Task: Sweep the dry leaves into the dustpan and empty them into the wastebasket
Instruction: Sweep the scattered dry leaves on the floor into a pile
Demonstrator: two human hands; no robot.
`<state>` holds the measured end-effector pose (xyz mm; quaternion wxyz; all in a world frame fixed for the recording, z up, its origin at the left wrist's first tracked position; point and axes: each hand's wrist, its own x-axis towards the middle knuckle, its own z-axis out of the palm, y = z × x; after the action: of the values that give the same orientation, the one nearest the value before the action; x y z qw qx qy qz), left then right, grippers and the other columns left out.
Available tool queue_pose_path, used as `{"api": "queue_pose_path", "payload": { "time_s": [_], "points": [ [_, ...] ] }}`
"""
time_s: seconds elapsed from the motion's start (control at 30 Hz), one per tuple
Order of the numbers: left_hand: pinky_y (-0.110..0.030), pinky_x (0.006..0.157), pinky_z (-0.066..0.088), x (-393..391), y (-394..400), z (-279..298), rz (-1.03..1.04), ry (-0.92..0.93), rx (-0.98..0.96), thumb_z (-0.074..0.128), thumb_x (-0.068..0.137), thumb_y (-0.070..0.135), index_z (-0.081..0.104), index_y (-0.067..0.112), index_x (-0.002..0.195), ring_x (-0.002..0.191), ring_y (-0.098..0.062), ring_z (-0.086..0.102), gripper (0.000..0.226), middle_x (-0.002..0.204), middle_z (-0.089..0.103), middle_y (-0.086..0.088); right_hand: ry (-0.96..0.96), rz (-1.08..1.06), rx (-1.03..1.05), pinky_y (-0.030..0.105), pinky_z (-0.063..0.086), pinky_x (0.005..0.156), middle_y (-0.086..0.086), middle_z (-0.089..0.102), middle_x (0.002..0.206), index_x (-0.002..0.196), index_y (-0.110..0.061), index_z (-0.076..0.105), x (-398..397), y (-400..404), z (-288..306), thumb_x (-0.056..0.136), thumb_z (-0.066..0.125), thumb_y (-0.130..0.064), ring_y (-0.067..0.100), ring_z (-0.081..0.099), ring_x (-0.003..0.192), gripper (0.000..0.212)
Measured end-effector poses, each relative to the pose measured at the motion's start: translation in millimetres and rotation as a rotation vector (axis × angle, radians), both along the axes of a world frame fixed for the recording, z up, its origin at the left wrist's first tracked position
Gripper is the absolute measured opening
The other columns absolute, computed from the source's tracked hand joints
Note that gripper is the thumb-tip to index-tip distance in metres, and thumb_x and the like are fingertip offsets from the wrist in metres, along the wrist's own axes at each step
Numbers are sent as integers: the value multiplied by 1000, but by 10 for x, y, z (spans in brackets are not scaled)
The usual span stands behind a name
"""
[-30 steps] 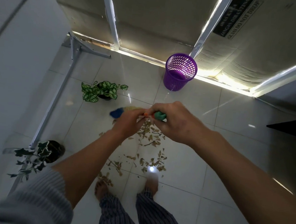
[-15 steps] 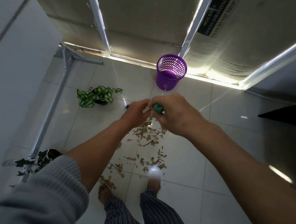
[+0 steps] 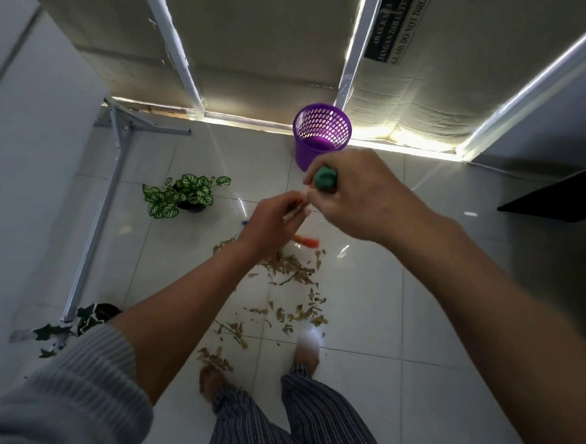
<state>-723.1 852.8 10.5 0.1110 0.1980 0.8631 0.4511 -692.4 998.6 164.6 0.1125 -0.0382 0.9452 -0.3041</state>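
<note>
While both hands stay bunched together above the floor, the right hand [image 3: 362,195] has lifted toward the purple wastebasket [image 3: 321,134], its fingers curled round the green handle end [image 3: 325,179] of what I take to be the broom, and the left hand [image 3: 273,225] now pinches the thin shaft just below it. Orange bristles [image 3: 306,240] now show on the tile beyond the left wrist, at the far edge of the dry leaves [image 3: 290,273], which lie scattered from there back to the person's feet. No dustpan shows, so sweeping seems only about to begin.
</note>
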Motion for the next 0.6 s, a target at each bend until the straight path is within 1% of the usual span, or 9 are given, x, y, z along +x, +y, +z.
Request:
{"api": "queue_pose_path", "payload": {
  "time_s": [0.07, 0.1, 0.2, 0.33, 0.37, 0.43, 0.5, 0.53, 0.6],
  "points": [
    [-7, 64, 43, -14, 94, 116, 11, -1, 46, 62, 90, 10, 58, 21, 90, 72, 0, 60, 12, 78, 63, 11, 47, -1, 43, 18, 50, 76, 1, 68, 113, 118, -17, 69, 3, 41, 86, 90, 74, -22, 11, 58, 97, 29],
    [-5, 60, 40, -9, 140, 152, 18, -16, 50, 61, 89, 7, 56, 23, 84, 67, 3, 57, 17, 74, 59, 14, 55, -1, 64, 22, 54, 79, 2, 69, 115, 118, -17, 69, 19, 54, 97, 90, 73, -23, 13, 60, 98, 29],
    [-5, 51, 36, 74, 246, 101, 8, -81, -13, 57, 89, 5, 46, 32, 70, 57, 4, 50, 35, 64, 51, 18, -1, 4, 95, 31, 57, 84, 5, 70, 108, 115, -17, 69, 143, 52, -15, 92, 71, -24, 17, 64, 98, 24],
    [-19, 58, 42, 307, 302, -203, -102, -195, -117, 57, 91, 11, 51, 29, 76, 63, 0, 52, 25, 69, 53, 15, -102, -14, 100, 34, 58, 84, 4, 71, 101, 105, -19, 72, 429, 33, -394, 92, 69, -21, 18, 65, 93, 13],
    [-18, 58, 40, 389, 291, -257, -116, -220, -143, 56, 92, 10, 50, 30, 74, 63, 0, 51, 27, 68, 52, 15, -130, -24, 86, 37, 58, 84, 4, 71, 99, 102, -21, 73, 503, 37, -485, 92, 69, -22, 19, 66, 92, 11],
    [-11, 55, 35, 548, 235, -310, -125, -258, -177, 54, 93, 9, 47, 28, 70, 60, 1, 47, 30, 66, 49, 16, -184, -31, 51, 42, 59, 84, 3, 72, 98, 100, -24, 73, 625, 54, -589, 91, 69, -25, 21, 66, 93, 10],
    [-7, 52, 37, 641, 177, -323, -129, -258, -156, 55, 93, 10, 49, 25, 75, 57, 1, 46, 24, 65, 49, 17, -209, -50, 11, 43, 58, 87, 1, 71, 99, 101, -26, 73, 668, 89, -596, 92, 69, -27, 20, 65, 98, 10],
    [-6, 52, 38, 651, 158, -315, -128, -247, -146, 56, 93, 10, 50, 25, 78, 57, 2, 48, 22, 66, 51, 17, -204, -69, -11, 42, 58, 88, 1, 71, 101, 101, -27, 73, 656, 114, -563, 92, 70, -27, 19, 64, 99, 10],
    [-11, 56, 43, 600, 160, -263, -115, -206, -125, 58, 93, 16, 55, 27, 84, 60, -1, 53, 15, 70, 57, 13, -170, -121, -55, 38, 58, 87, 1, 70, 103, 104, -24, 72, 577, 178, -427, 92, 71, -27, 17, 65, 97, 13]
  ]
}}
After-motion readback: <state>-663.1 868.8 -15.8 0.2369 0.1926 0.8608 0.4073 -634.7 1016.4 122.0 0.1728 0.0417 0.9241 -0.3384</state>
